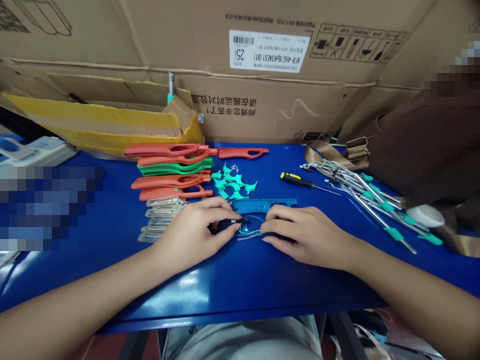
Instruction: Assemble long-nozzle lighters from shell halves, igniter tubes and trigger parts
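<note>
Blue plastic makes up the casing (pixel 247 205), which lies on the worktop (pixel 225 295) between both hands, with wires (pixel 249 237) looped on its near side. The left hand (pixel 198 225) has thumb and forefinger pinched on a small dark part (pixel 231 221) beside the loop. The right hand (pixel 307 232) bends its fingers at the loop's other end; whether they grip the wires, I cannot tell. Teal clips (pixel 227 172) lie just beyond the casing. Orange shells (pixel 165 182), green shells (pixel 168 169) and clear parts (pixel 152 226) are lined up to the left. On the right lie a screwdriver (pixel 296 179) and metal rods (pixel 377 219).
</note>
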`<move>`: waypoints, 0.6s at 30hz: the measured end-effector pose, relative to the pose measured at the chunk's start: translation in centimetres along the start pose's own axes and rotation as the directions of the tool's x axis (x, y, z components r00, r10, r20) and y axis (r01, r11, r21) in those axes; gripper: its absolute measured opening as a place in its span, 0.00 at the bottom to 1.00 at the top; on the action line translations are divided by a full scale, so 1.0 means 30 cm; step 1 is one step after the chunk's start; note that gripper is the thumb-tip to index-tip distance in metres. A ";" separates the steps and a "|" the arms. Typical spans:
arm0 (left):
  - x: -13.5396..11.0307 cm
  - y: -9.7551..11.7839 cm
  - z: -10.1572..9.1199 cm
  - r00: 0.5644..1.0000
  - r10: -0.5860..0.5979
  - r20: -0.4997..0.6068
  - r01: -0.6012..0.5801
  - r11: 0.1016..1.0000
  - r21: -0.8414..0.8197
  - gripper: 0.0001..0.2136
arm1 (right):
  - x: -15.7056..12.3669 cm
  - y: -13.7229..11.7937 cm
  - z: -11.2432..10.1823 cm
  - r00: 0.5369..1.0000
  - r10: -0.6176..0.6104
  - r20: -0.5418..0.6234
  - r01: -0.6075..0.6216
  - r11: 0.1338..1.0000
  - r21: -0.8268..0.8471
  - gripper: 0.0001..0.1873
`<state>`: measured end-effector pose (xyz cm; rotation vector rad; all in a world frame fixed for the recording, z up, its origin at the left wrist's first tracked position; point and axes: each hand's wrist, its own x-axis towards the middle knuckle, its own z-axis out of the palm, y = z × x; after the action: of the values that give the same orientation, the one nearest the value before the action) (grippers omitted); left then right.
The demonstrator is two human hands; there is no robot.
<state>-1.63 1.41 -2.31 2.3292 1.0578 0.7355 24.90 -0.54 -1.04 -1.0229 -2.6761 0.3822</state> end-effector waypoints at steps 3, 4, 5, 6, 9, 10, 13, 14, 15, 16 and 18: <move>-0.001 0.004 -0.005 1.000 -0.012 0.009 0.012 1.000 0.001 0.08 | 0.003 0.011 -0.015 0.990 0.131 -0.054 -0.122 0.982 0.141 0.03; -0.001 0.005 -0.008 1.000 -0.012 0.011 0.012 1.000 0.003 0.08 | 0.006 0.018 -0.021 0.981 0.186 -0.049 -0.173 0.966 0.191 0.02; -0.001 0.006 -0.011 1.000 -0.011 0.015 0.011 1.000 0.006 0.08 | 0.010 0.026 -0.025 0.974 0.227 -0.023 -0.216 0.947 0.239 0.03; -0.002 0.006 -0.014 1.000 -0.012 0.022 0.011 1.000 0.010 0.08 | 0.014 0.034 -0.029 0.965 0.261 0.013 -0.254 0.924 0.285 0.04; -0.003 0.006 -0.021 0.999 -0.012 0.050 0.011 1.000 0.023 0.09 | 0.030 0.048 -0.036 0.929 0.356 0.099 -0.366 0.853 0.372 0.09; -0.004 0.006 -0.023 0.998 -0.013 0.059 0.011 1.000 0.027 0.09 | 0.036 0.048 -0.038 0.915 0.388 0.114 -0.402 0.842 0.360 0.09; -0.005 0.007 -0.028 0.996 -0.006 0.087 0.003 0.999 0.038 0.10 | 0.054 0.033 -0.049 0.878 0.458 0.142 -0.479 0.847 0.231 0.07; -0.004 0.008 -0.030 0.995 -0.003 0.100 -0.002 0.999 0.046 0.10 | 0.062 0.025 -0.056 0.870 0.469 0.153 -0.492 0.851 0.183 0.06; -0.004 0.010 -0.032 0.994 0.002 0.113 -0.009 0.998 0.058 0.11 | 0.071 0.018 -0.065 0.862 0.477 0.171 -0.501 0.854 0.140 0.06; -0.003 0.013 -0.034 0.992 0.005 0.128 -0.015 0.997 0.075 0.11 | 0.081 0.010 -0.074 0.854 0.484 0.193 -0.508 0.855 0.103 0.06; 0.001 0.020 -0.039 0.987 0.003 0.162 -0.022 0.993 0.116 0.12 | 0.099 -0.005 -0.096 0.835 0.494 0.242 -0.517 0.855 0.038 0.07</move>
<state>-2.04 1.29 -1.06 2.4498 1.0407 0.4906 23.59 1.82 2.12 -1.7513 -2.4928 0.7684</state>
